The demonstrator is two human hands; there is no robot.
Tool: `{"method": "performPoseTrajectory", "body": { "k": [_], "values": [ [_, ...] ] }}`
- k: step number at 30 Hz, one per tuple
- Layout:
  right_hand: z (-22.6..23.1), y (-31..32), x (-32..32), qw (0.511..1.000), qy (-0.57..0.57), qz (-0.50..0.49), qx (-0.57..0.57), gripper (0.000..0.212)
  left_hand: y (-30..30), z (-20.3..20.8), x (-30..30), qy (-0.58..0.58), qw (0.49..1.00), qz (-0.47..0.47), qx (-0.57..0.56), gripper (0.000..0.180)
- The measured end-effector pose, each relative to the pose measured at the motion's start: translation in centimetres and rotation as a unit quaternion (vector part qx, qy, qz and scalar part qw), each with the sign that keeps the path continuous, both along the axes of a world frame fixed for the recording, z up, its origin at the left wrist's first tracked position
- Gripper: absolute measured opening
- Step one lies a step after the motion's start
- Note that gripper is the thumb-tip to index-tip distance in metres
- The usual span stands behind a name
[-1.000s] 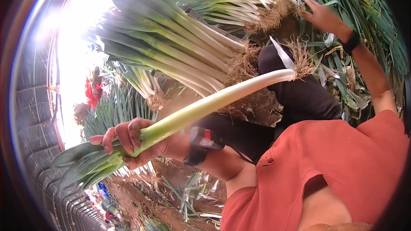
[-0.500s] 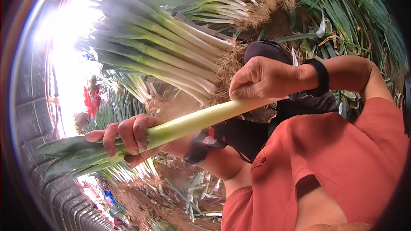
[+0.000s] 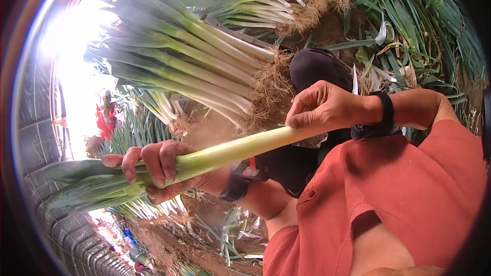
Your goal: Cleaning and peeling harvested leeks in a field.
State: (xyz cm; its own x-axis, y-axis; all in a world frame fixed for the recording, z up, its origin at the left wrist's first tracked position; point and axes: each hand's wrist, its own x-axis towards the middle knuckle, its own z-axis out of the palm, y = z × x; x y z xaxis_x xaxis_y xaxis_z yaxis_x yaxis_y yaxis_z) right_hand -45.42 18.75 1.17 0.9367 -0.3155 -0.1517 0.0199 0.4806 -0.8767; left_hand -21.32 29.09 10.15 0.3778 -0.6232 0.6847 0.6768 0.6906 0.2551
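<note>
Brown soil is showing among heaped leeks and trimmings. One leek is slanting between the hands: the left hand is wrapping its grip round the green end, the right hand is pinching the pale end. Its visible shaft is looking smooth; heaped leeks are bearing roots. Behind, a grey bar, perhaps a rack, is peeking out.

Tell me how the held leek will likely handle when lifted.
The leek will probably stay stiff along its pale stalk, nearly straight between left hand and right hand. Its splayed green leaves may flop. The smooth, shiny stalk might slip under a loose grip.
</note>
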Motion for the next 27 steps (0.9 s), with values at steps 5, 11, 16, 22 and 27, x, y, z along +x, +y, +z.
{"method": "performPoseTrajectory", "body": {
  "k": [5,11,16,22,27],
  "values": [
    [0.4,0.8,0.1,0.984,0.046,-0.051,-0.161,0.021,-0.2,-0.3,0.5,-0.016,1.000,-0.013,0.005,0.056],
    [-0.5,-2.0,-1.2,0.982,0.016,-0.176,0.069,0.017,0.8,-1.1,2.0,-0.046,0.998,0.015,-0.040,0.075],
    [-0.3,-10.1,-10.5,0.941,0.005,-0.337,0.030,0.014,2.3,-1.1,3.0,-0.053,0.996,0.046,-0.052,0.071],
    [-4.4,-17.8,-21.9,0.847,0.152,-0.343,-0.378,0.035,3.0,-1.6,3.2,-0.005,0.997,0.042,-0.058,0.070],
    [1.9,-8.7,-11.7,0.854,0.146,-0.238,-0.438,0.043,2.8,-0.7,3.5,-0.066,0.996,0.044,0.038,0.066]
  ]
}}
